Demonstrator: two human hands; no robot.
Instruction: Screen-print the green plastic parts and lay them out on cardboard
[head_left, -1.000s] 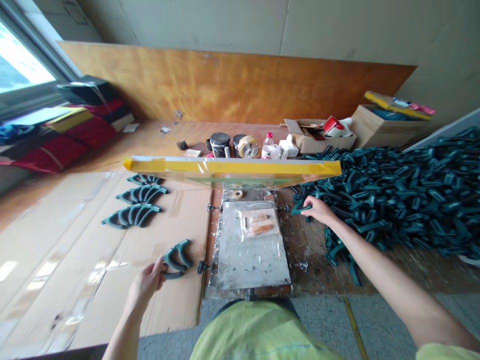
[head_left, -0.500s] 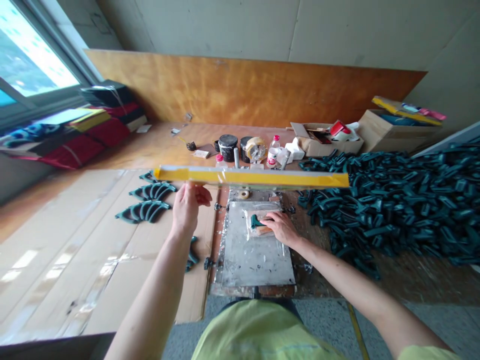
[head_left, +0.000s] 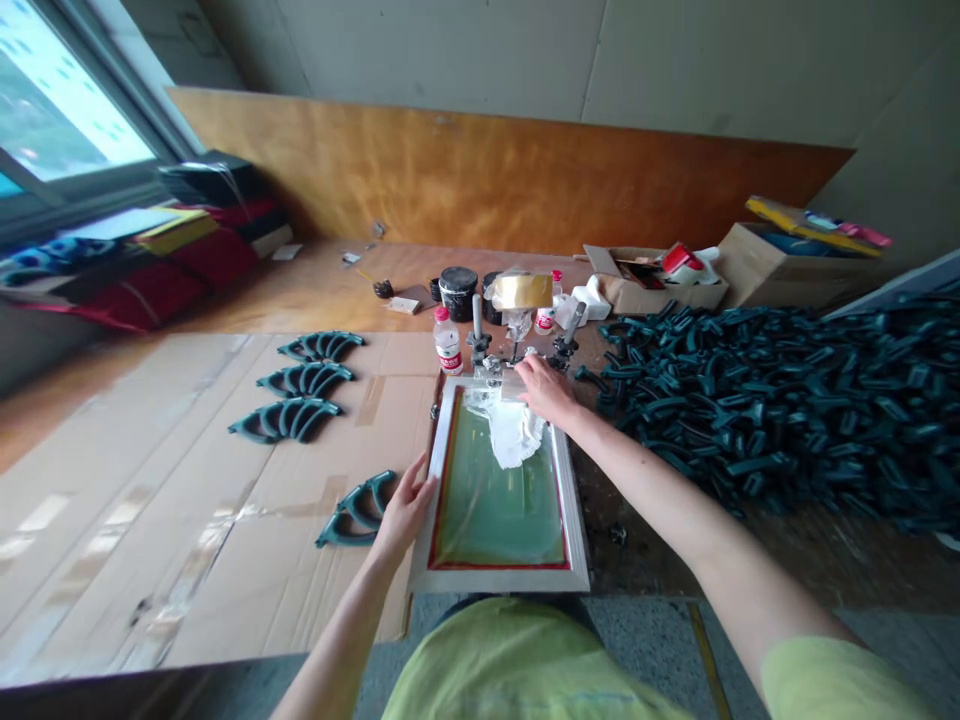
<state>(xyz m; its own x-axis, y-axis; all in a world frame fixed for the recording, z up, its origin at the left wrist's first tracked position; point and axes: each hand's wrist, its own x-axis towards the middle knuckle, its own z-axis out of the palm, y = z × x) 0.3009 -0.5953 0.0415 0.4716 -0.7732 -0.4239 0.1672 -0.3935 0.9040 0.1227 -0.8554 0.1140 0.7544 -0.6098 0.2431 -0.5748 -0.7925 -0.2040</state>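
Observation:
A silver-framed printing screen (head_left: 574, 500) with green mesh lies flat in front of me. My left hand (head_left: 403, 512) rests against its left edge, fingers stretched out. At the screen's far end my right hand (head_left: 547, 390) has its fingers curled on a white plastic-wrapped bundle (head_left: 514, 438) that lies on the mesh. A fanned set of teal plastic pieces (head_left: 352, 510) lies on the cardboard just left of my left hand.
A big heap of teal pieces (head_left: 780, 400) fills the right side. Three more fanned teal sets (head_left: 286, 420) sit on the cardboard sheet (head_left: 150, 500). A bottle (head_left: 448, 342), black jars (head_left: 458, 290), a tape roll (head_left: 523, 291) and open boxes (head_left: 645, 285) stand behind the screen.
The raised yellow-edged screen has come down flat over the plate. My left hand moved from its upper edge to its left side. My right hand left the teal piece and went to the white bundle.

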